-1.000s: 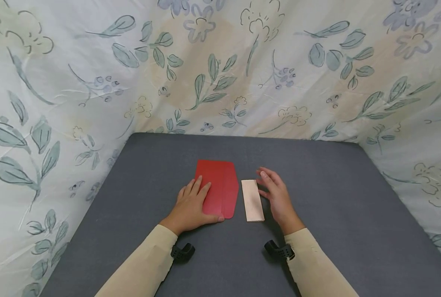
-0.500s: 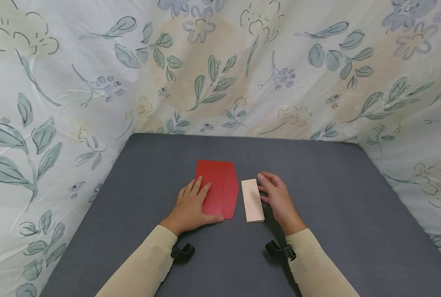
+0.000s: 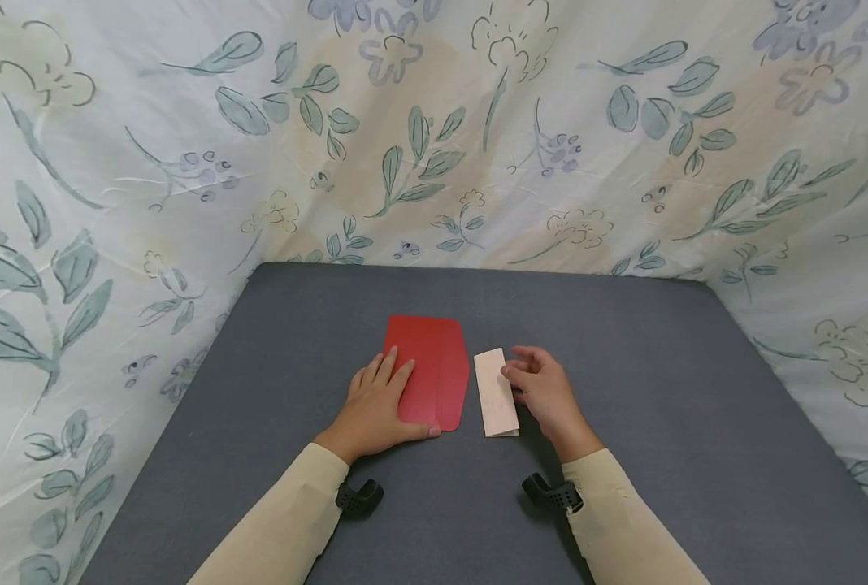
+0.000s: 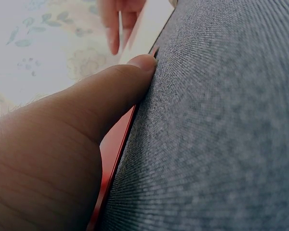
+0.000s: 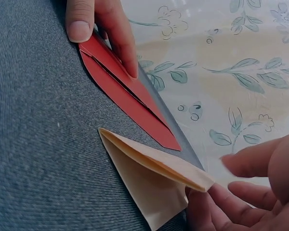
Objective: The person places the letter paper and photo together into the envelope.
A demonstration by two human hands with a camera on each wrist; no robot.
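Note:
A red envelope (image 3: 441, 366) lies on the dark grey table, its flap side toward the right. My left hand (image 3: 371, 406) rests flat on the envelope's left part, fingers spread, thumb along its near edge. Just right of it is a folded cream sheet of paper (image 3: 494, 394). In the right wrist view this paper (image 5: 154, 163) stands partly raised, its layers gaping at one end. My right hand (image 3: 544, 398) has its fingers (image 5: 221, 207) curled under the paper's right edge, with the thumb close over that edge.
The grey table (image 3: 661, 390) extends around both hands. A floral cloth (image 3: 434, 146) hangs behind the table and along its sides. Each wrist wears a black band with a camera mount (image 3: 361, 497), over cream sleeves (image 3: 273, 520).
My right hand has drawn in from beside the paper to its right edge, fingers curling more. The paper's right side has lifted and its fold shows. The left hand and envelope have stayed put.

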